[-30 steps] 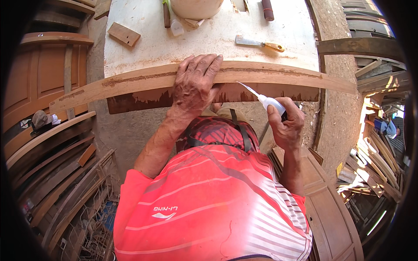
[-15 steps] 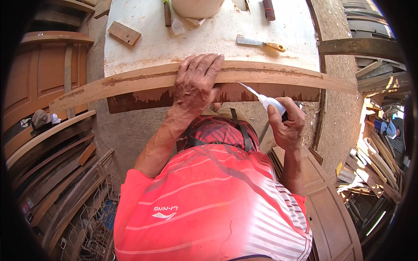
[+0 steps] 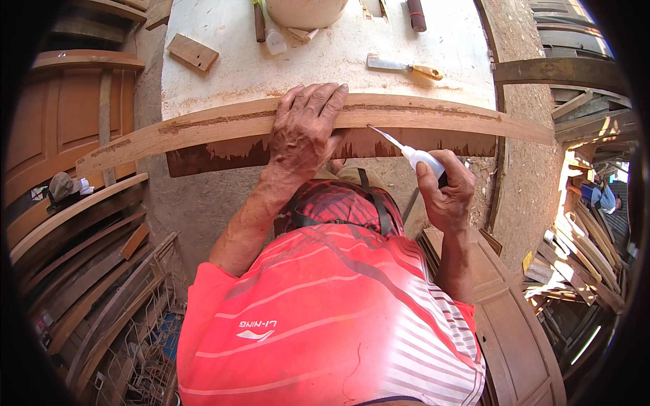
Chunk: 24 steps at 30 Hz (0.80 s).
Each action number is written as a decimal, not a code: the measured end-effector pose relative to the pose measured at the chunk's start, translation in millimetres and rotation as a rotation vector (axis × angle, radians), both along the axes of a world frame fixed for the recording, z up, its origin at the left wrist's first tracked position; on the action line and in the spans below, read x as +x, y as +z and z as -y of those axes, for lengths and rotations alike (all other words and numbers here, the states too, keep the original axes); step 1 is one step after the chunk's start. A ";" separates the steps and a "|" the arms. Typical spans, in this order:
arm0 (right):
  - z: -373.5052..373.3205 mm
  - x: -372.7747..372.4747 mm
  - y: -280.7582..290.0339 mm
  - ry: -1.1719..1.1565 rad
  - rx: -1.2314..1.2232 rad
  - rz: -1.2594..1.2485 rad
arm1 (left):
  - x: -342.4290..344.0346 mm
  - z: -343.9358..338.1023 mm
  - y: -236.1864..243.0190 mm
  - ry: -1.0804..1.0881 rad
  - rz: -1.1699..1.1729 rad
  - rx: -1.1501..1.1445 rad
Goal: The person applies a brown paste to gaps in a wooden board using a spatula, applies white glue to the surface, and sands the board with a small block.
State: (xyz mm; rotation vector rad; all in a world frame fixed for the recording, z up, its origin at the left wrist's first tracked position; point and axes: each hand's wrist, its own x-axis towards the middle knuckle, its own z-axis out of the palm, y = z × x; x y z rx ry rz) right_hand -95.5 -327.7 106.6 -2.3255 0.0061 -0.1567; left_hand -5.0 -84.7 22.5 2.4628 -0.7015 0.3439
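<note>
A long light-brown wooden board point(image 3: 420, 114) lies across the near edge of the white worktable, with a rough, dusty brown line along its length. My left hand point(image 3: 305, 128) is closed over its middle, fingers across the top and the thumb down at the near edge. In my right hand point(image 3: 447, 186) is a white squeeze bottle point(image 3: 423, 161) with a long thin nozzle, tilted up to the left. The nozzle tip meets the board's near edge, just right of my left hand, at a small dark spot. Fingers hide part of the bottle.
On the white worktable point(image 3: 271, 74) are a wood block point(image 3: 193, 52), a putty knife point(image 3: 405, 66), a pale tub point(image 3: 306, 12), a small clear bottle point(image 3: 275, 42) and a dark roll point(image 3: 417, 16). Curved timbers point(image 3: 81, 223) stack at left; a panelled door point(image 3: 508, 318) lies at right.
The nozzle tip has shifted very slightly left and up against the board's near edge. My left hand and the board look unmoved.
</note>
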 end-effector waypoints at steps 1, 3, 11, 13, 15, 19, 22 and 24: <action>-0.1 -0.3 -0.2 -0.004 0.004 -0.004 | -0.1 0.0 0.1 0.001 0.000 0.002; -0.1 -0.9 -0.4 -0.012 0.012 -0.011 | -0.1 0.1 0.3 0.002 0.000 0.007; 0.5 -1.6 1.0 -0.028 0.010 -0.004 | -0.4 -0.2 -0.1 0.002 0.003 0.005; 0.6 -1.1 1.2 -0.023 0.006 -0.001 | -0.2 0.0 -0.1 0.001 0.001 0.004; 1.5 -0.2 -0.3 -0.011 -0.002 0.012 | -0.1 0.4 -0.3 0.002 0.003 0.002; 1.3 0.0 -1.8 -0.010 0.005 0.002 | -0.3 -0.1 -0.4 0.003 0.003 0.011; 0.4 -0.5 -2.5 -0.007 0.013 -0.002 | 0.1 -0.6 -0.2 -0.001 0.001 0.010; 0.3 0.0 -3.2 -0.002 0.013 -0.004 | -0.3 -1.7 0.0 0.000 -0.001 0.011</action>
